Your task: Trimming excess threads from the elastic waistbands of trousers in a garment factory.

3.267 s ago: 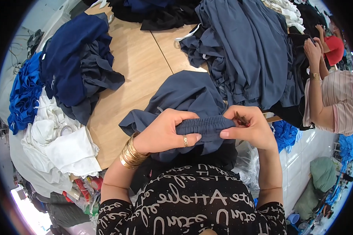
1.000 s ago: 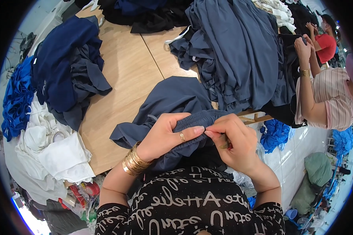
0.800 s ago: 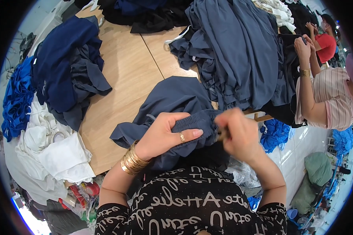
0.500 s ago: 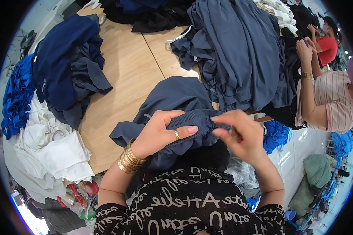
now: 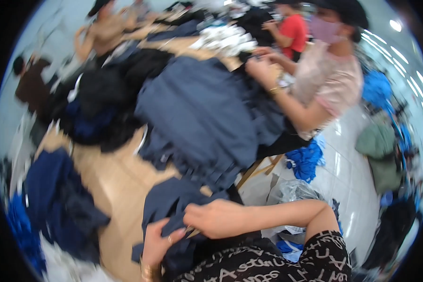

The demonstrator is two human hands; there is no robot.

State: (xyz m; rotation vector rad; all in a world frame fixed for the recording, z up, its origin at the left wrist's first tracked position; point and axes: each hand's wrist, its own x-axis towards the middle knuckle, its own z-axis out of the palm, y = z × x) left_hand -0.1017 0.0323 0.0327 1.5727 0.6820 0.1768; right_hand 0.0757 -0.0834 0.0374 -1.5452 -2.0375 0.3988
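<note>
A slate-grey garment (image 5: pixel 167 199) lies bunched at the table's near edge, against my front. My left hand (image 5: pixel 159 242) is closed on its near part, thumb on top, with a gold bracelet at the wrist. Right beside it, my right hand (image 5: pixel 216 217) pinches the cloth, its forearm reaching in from the right. The gathered elastic band seen earlier is now mostly hidden by my fingers and blurred. Just beyond the hands rises a big heap of slate-grey garments (image 5: pixel 197 110).
Navy garments (image 5: pixel 63 202) lie left on the wooden table (image 5: pixel 108 181), with white cloth (image 5: pixel 63 263) nearer me. Black clothes (image 5: pixel 108 89) are heaped farther back. A masked co-worker (image 5: pixel 324 77) handles dark cloth at right. Blue bundles (image 5: pixel 305 160) and clear plastic (image 5: pixel 296 192) lie on the floor.
The view has swung up and to the right, bringing more people into sight and blurring. My right hand, formerly with fingers apart beside the elastic band, has moved left and closed on the garment.
</note>
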